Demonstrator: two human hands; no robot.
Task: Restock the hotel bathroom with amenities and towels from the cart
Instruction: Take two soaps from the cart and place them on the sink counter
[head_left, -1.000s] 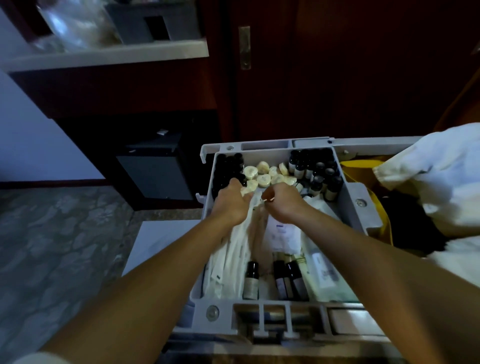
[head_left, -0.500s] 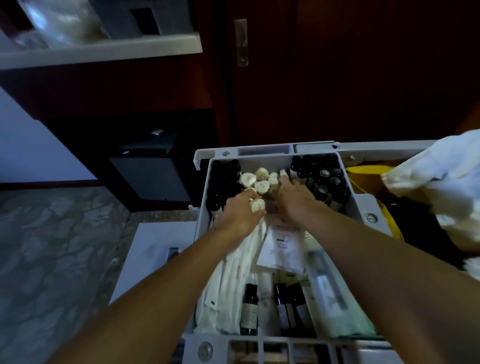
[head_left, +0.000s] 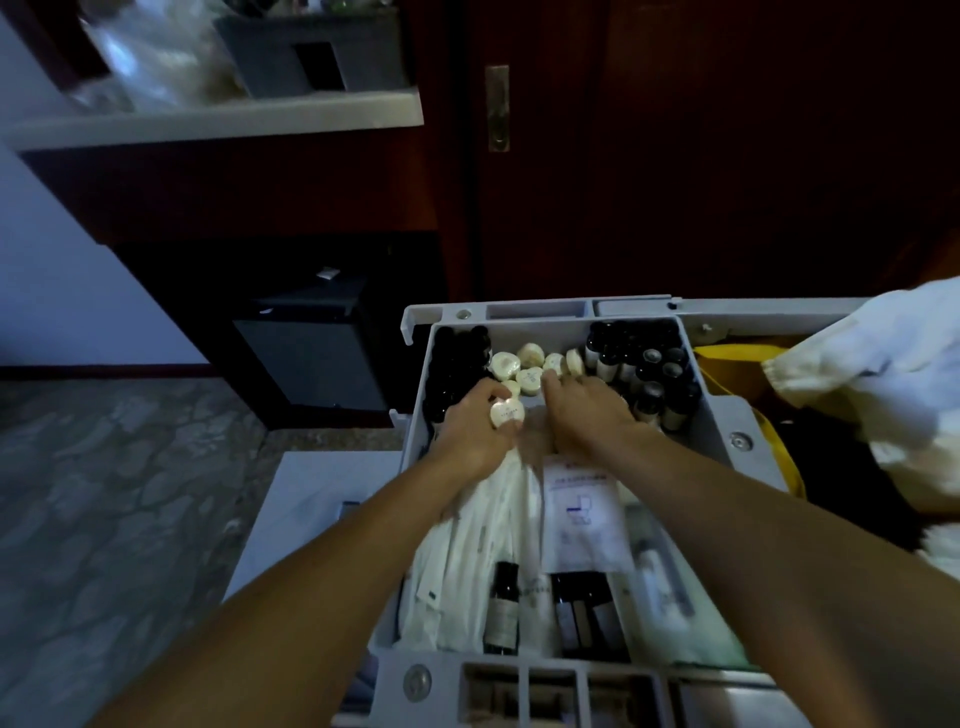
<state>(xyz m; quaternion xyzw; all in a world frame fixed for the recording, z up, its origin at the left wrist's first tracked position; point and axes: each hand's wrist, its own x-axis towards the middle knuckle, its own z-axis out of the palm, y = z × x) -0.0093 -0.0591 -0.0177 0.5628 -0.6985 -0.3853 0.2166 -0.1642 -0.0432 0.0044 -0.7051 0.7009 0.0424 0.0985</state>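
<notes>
Soap rounds (head_left: 530, 366) heaped mid-frame in cart tray (head_left: 719, 410).
Left hand (head_left: 475, 426) pinching one soap (head_left: 506, 414); right hand (head_left: 587, 410) spread, fingertips on heap.

Dim, bluish light throughout. The wooden door (head_left: 701, 156) beyond the hands sinks into near-black shadow. The shelf (head_left: 218, 122) up and left of them smears with motion blur. Straight edges bow outward toward the corners.

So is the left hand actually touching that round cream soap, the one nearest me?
Touching. The head view shows the left hand with its fingers curled round the round cream soap, holding it just clear of the other soaps in the cart tray.
</notes>
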